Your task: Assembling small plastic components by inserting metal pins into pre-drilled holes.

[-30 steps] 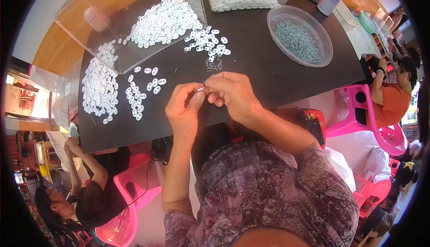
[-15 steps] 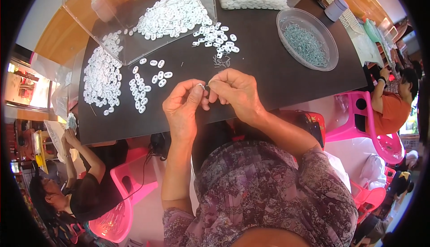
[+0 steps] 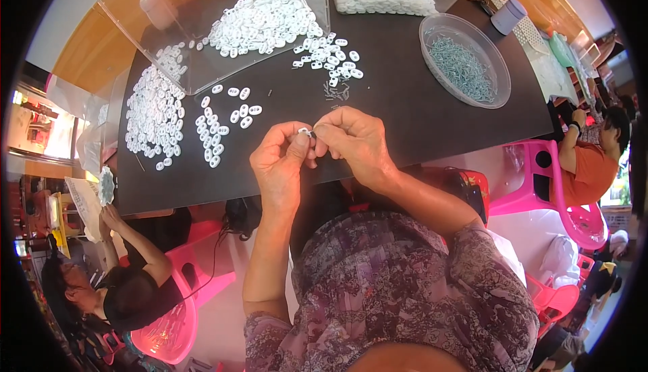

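Observation:
Between the thumb and fingers of my left hand (image 3: 280,159) is a small white oval plastic piece (image 3: 305,131). My right hand (image 3: 358,141) meets it at the fingertips, pinching closed against the piece's edge; whatever lies in that pinch is hidden. Just beyond the hands are small grey screws (image 3: 336,91), with loose white two-holed pieces (image 3: 331,55) behind them. More ovals lie in short rows (image 3: 212,132) to the left of my left hand.
A larger heap of ovals (image 3: 154,116) covers the table's left end. Clear plastic bins (image 3: 196,92) with white pieces stand at the back. A round dish (image 3: 501,99) of screws sits back right, near a grey cup (image 3: 507,16). People sit on pink chairs at both sides.
Both my hands stay together in the same place, and more of the white piece now shows at the left fingertips. The person at left has lowered their hands slightly.

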Demonstrator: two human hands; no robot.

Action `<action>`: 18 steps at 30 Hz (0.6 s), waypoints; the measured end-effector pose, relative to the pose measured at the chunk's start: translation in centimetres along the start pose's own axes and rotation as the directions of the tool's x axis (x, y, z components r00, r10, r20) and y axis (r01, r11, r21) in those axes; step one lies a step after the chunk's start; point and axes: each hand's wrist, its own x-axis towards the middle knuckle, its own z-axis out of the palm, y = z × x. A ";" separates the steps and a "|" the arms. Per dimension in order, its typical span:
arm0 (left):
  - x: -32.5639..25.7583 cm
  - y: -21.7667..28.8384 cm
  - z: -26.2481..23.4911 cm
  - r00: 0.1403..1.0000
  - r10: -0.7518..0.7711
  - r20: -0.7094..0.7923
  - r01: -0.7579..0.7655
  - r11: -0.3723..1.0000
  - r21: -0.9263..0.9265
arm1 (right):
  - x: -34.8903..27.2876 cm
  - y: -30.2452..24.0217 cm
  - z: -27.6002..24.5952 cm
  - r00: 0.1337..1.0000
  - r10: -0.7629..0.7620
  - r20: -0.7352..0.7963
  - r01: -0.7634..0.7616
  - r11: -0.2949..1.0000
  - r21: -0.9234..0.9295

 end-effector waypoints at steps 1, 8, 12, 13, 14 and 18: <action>0.0 -0.1 0.0 1.000 -0.001 0.001 0.001 1.000 -0.001 | 0.0 0.1 0.0 1.000 0.000 -0.006 0.000 1.000 0.005; -0.1 -0.5 -0.2 0.999 0.021 -0.028 -0.018 0.997 0.080 | -0.1 0.3 0.3 1.000 0.018 -0.003 -0.018 1.000 -0.010; -0.1 -0.5 -0.1 1.000 0.011 -0.025 -0.009 0.998 0.064 | -0.2 0.2 0.4 0.999 0.005 -0.037 -0.005 1.000 0.018; -0.1 -0.5 -0.1 1.000 0.011 -0.025 -0.009 0.998 0.063 | -0.1 0.2 0.4 0.999 -0.003 -0.052 0.004 1.000 0.014; -0.1 -0.5 -0.1 1.000 0.012 -0.027 -0.010 0.998 0.068 | -0.1 0.2 0.4 0.999 -0.003 -0.052 0.003 1.000 0.014; -0.2 -0.5 0.0 0.999 0.007 -0.033 -0.005 0.997 0.072 | -0.1 0.5 0.5 0.999 -0.013 -0.045 0.013 1.000 0.005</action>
